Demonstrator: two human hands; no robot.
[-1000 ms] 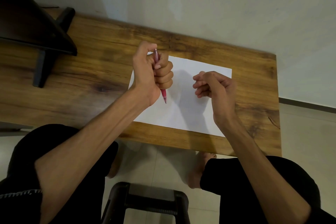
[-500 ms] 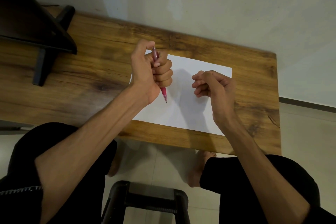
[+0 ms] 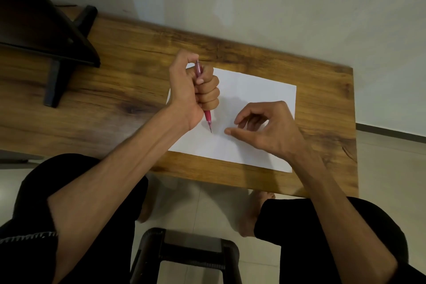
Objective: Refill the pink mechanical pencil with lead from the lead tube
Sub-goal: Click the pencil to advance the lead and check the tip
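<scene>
My left hand (image 3: 196, 92) is closed in a fist around the pink mechanical pencil (image 3: 208, 117), thumb on its top end. The pencil stands nearly upright, tip down, just above the white sheet of paper (image 3: 253, 90). My right hand (image 3: 265, 127) hovers low over the paper to the right of the pencil tip, fingers spread and curled, thumb pointing left toward the tip. I see nothing in it. No lead tube shows anywhere.
The paper lies on a wooden table (image 3: 115, 90) against a pale wall. A dark stand (image 3: 41, 30) occupies the table's far left. A black stool (image 3: 184, 251) sits below between my knees. The table's right edge lies close to the paper.
My right hand has opened from a loose fist and dropped down and left toward the pencil tip. The left hand keeps its grip on the pencil, almost unmoved.
</scene>
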